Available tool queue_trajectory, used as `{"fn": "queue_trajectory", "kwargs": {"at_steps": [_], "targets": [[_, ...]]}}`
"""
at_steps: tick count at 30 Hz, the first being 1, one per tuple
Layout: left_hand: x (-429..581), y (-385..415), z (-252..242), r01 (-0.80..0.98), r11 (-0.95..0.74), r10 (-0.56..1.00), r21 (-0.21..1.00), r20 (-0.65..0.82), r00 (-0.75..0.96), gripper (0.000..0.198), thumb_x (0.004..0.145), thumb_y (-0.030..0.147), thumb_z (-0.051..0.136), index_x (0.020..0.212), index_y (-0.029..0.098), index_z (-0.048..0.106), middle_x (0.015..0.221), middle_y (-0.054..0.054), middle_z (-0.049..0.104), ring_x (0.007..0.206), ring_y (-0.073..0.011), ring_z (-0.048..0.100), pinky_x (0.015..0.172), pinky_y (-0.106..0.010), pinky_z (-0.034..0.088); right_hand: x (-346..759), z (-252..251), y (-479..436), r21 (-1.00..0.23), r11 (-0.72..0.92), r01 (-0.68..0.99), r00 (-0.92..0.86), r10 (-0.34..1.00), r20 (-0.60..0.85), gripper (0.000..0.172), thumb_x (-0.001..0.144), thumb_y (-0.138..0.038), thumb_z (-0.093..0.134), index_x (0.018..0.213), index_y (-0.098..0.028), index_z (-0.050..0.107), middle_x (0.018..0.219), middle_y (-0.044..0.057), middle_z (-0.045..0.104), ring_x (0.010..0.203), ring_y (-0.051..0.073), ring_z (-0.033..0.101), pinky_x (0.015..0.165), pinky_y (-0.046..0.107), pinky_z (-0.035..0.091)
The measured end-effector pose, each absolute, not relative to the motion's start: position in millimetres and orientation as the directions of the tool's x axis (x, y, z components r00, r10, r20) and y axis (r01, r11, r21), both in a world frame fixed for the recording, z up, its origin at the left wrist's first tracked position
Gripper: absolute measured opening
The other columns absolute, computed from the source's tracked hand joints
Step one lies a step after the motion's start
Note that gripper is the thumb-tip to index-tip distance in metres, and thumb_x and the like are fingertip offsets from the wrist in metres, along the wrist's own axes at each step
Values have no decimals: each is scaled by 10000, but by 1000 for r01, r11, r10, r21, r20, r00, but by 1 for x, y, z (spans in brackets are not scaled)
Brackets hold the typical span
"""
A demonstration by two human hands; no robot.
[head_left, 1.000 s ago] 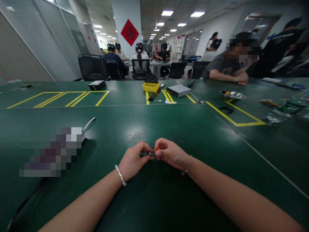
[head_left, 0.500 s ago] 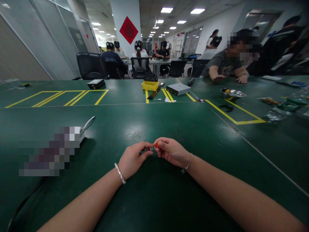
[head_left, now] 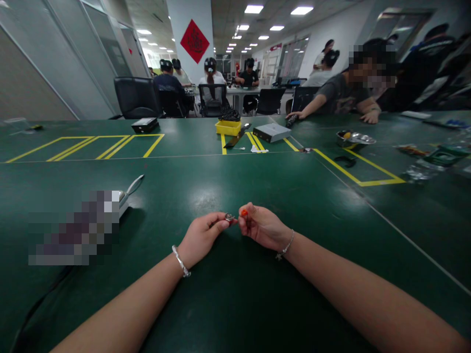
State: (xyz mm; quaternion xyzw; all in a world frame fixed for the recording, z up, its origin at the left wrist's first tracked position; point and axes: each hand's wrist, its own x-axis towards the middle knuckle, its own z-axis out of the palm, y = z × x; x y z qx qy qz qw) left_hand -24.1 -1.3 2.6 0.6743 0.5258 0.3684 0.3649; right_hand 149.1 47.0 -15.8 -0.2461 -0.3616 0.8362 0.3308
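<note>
My left hand (head_left: 204,233) is closed, pinching a small silvery metal piece (head_left: 229,217) between thumb and fingers; its exact kind is too small to make out. Just to its right, my right hand (head_left: 263,226) is closed on a small orange-red piece (head_left: 244,213), held at the fingertips. A thin reddish bit shows in the narrow gap between the hands, and I cannot tell whether it joins the two pieces. Both hands are low over the green table (head_left: 176,186).
A blurred-out device (head_left: 79,230) with a cord lies left. Farther back are a black box (head_left: 145,125), a yellow bin (head_left: 228,128), a grey box (head_left: 271,132), a metal dish (head_left: 355,138) and a plastic bottle (head_left: 436,162). A person (head_left: 342,98) leans over the far right side.
My hands have parted slightly, and the silvery piece shows more clearly in my left fingers. The person across has stretched an arm to the black object beside the grey box.
</note>
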Motion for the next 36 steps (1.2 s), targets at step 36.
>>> {"fn": "queue_trajectory", "kwargs": {"at_steps": [36], "targets": [[-28,-1,-5,-493,318,927,810,-157,340,294,737,223,603,1016,160,531,763,-19,603,666,-70,568,635,-174,457,143,-8,33,-720,-543,-432,-661,734,-156,115,709,-172,590,817,-146,563,677,-4,579,599,59,527,579,187,411]]}}
